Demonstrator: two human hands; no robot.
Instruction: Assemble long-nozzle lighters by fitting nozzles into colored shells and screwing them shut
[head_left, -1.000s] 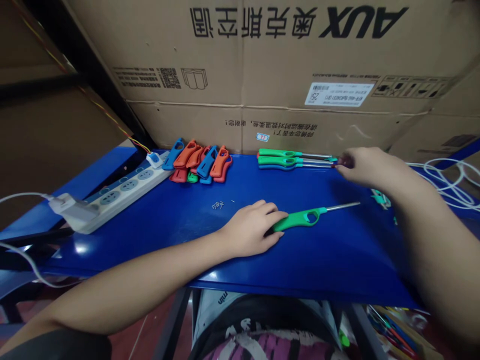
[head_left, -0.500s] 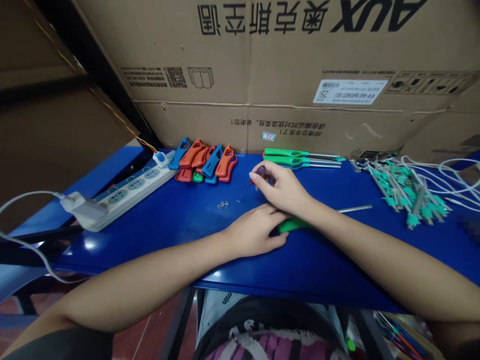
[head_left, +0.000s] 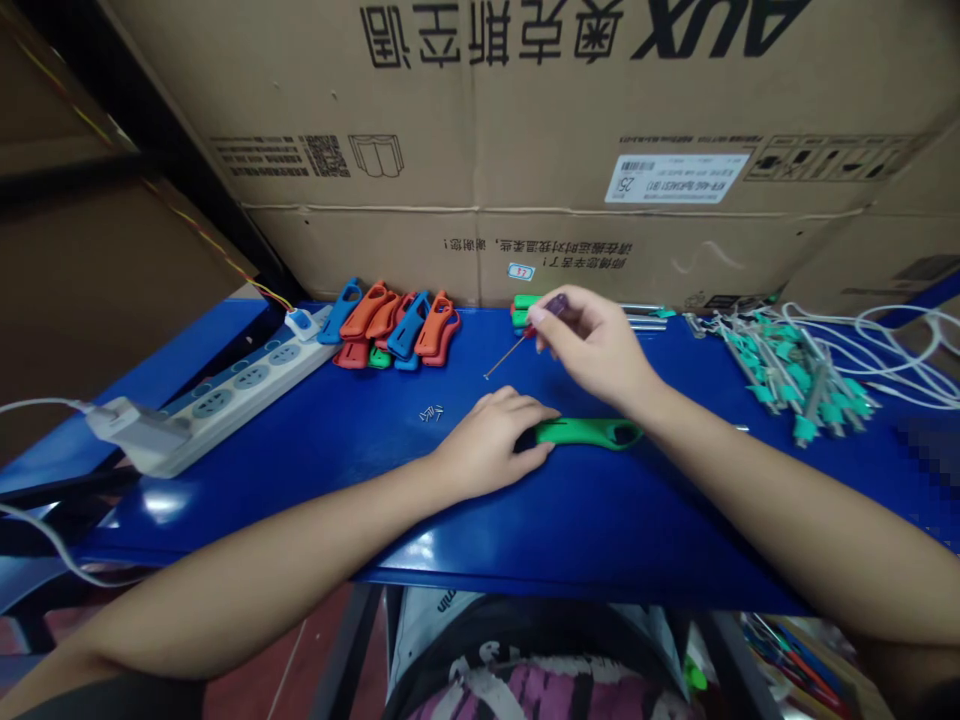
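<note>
There's open blue table (head_left: 570, 540) between its front edge and the green utility lighter (head_left: 589, 432). Left hand (head_left: 491, 445), low, pinches the lighter's near-left end; screws (head_left: 431, 413) lie left of it. Beyond the lighter, right hand (head_left: 600, 345) clasps a screwdriver (head_left: 556, 306), slanting down-left. Handle shells (head_left: 365, 312) sit farther left.

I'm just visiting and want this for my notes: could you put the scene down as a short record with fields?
Left hand: on the green lighter
Right hand: holds the screwdriver
Small pile: screws
Back left: casings, power strip
Right: teal-tipped rods, white cable
Behind: cardboard
</note>
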